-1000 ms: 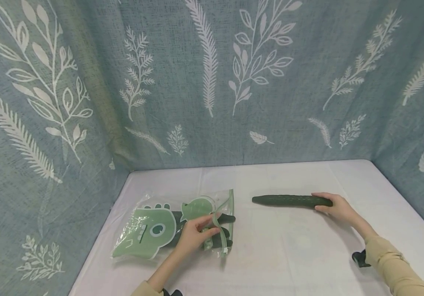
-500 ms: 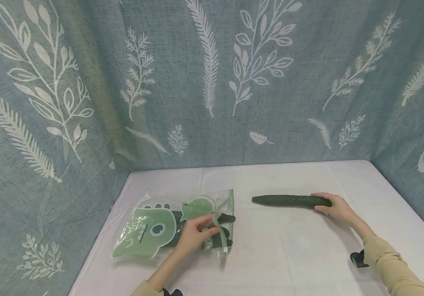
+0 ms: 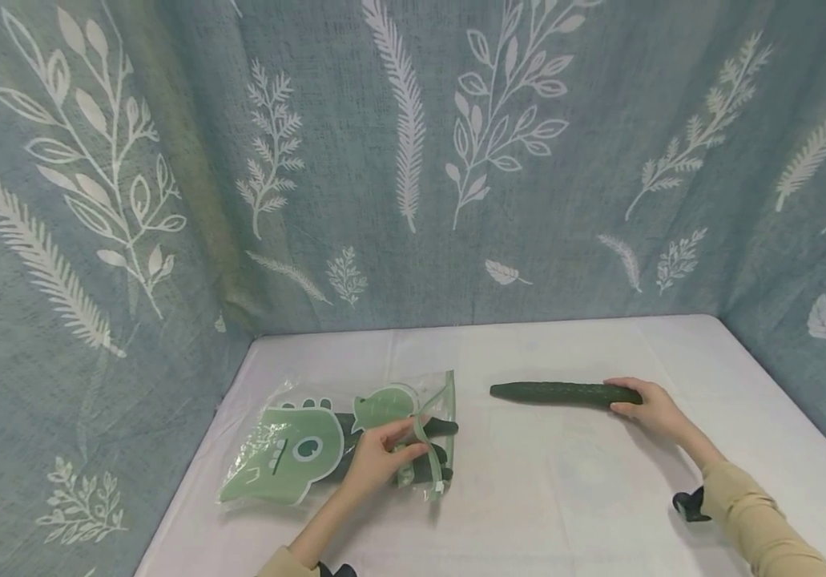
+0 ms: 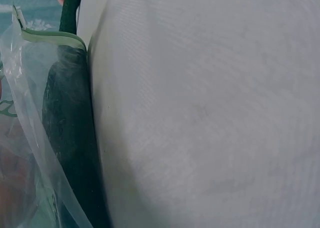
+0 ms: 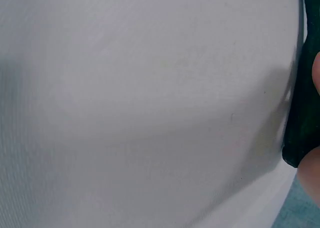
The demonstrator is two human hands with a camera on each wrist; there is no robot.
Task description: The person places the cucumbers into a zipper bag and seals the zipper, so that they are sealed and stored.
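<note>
A clear zip bag (image 3: 290, 461) with a green dinosaur print lies on its side at the left of the table in the head view. Several dark green cucumbers (image 3: 443, 428) lie inside it, their ends near the green-edged mouth at the right. My left hand (image 3: 372, 461) pinches the bag by this mouth, thumb and fingers apart from the cucumber tips. Further right, one loose cucumber (image 3: 549, 393) lies sideways, its tip toward the bag. My right hand (image 3: 654, 410) grips its right end. Close up in the left wrist view, a bagged cucumber (image 4: 75, 123) shows through the plastic.
A white cloth (image 3: 521, 497) covers the table. Blue-green curtains (image 3: 413, 272) with white leaf prints stand behind it and along both sides. A dark wrist camera strap (image 3: 692, 505) sits at the right sleeve.
The head view has shifted slightly. My right forearm has moved a little to the left, while that hand keeps its grip on the cucumber. My left hand stays at the bag's mouth.
</note>
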